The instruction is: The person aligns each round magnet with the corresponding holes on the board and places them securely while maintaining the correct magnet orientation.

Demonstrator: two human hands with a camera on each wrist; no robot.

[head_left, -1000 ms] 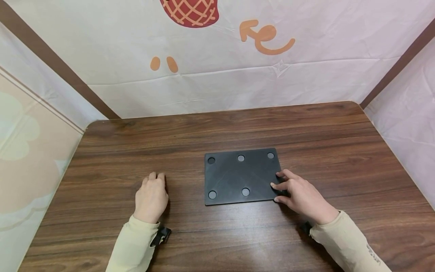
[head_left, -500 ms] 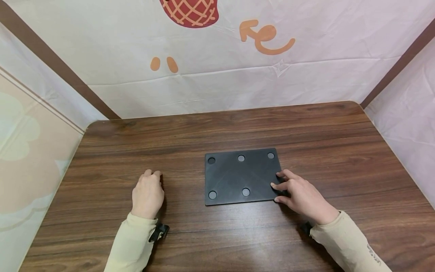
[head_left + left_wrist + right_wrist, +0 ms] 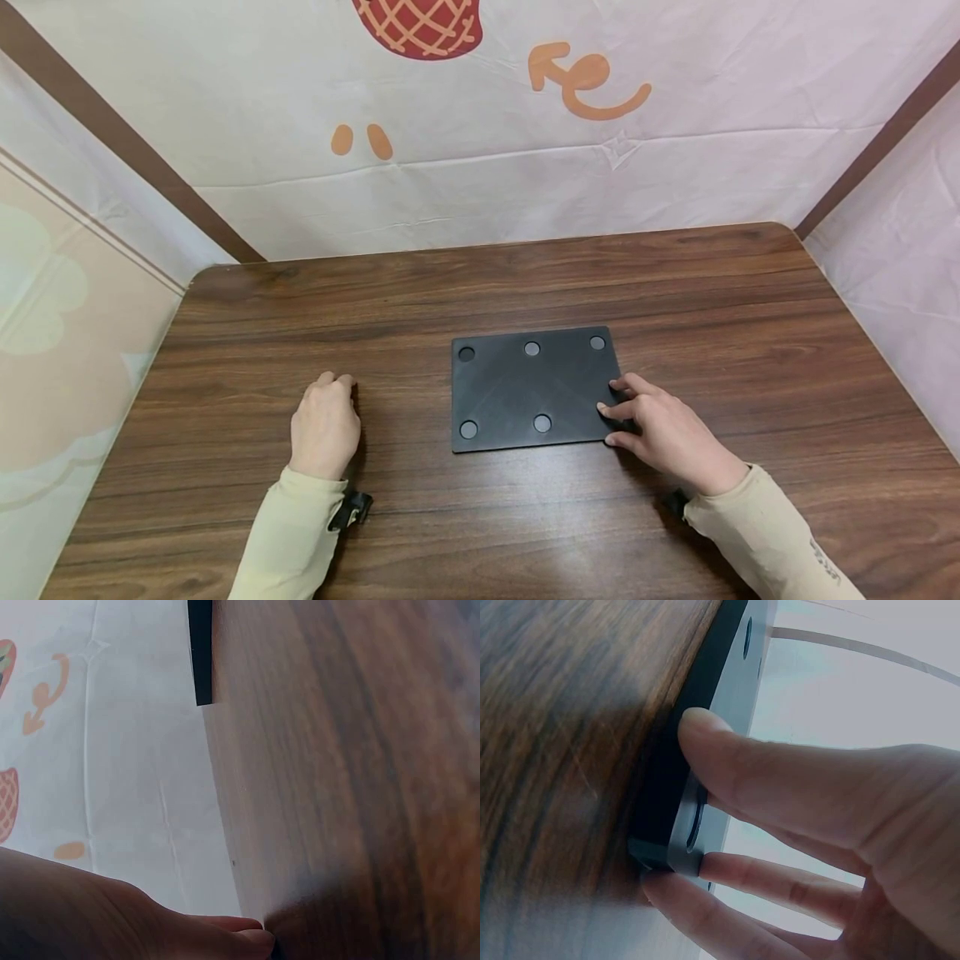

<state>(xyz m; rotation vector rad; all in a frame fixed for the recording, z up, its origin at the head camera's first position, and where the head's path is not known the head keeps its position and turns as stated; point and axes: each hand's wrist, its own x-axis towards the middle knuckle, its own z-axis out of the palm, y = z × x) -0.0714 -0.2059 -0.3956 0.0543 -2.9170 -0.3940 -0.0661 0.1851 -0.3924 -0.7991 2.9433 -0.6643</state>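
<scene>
A flat black rectangular board point(image 3: 510, 387) with round recesses lies on the wooden table. Grey discs show in several recesses; the far left recess point(image 3: 467, 354) looks darker. My right hand point(image 3: 667, 433) grips the board's near right corner, with its thumb point(image 3: 709, 742) on the near edge, one fingertip on top and another at the right side. To the left of the board, my left hand point(image 3: 325, 429) is at the table, knuckles up and fingers bent down. In the left wrist view a dark sliver shows at its fingertips point(image 3: 259, 941); I cannot tell whether it holds something.
The brown wooden table point(image 3: 420, 517) reaches back to a white printed curtain point(image 3: 480, 192). More curtain hangs at both sides. A black strap piece point(image 3: 350, 510) sits on the left wrist, beside the pale sleeve point(image 3: 288, 533).
My left hand has shifted a little to the left and away from me, most of it in the first half second. The board and my right hand have stayed put.
</scene>
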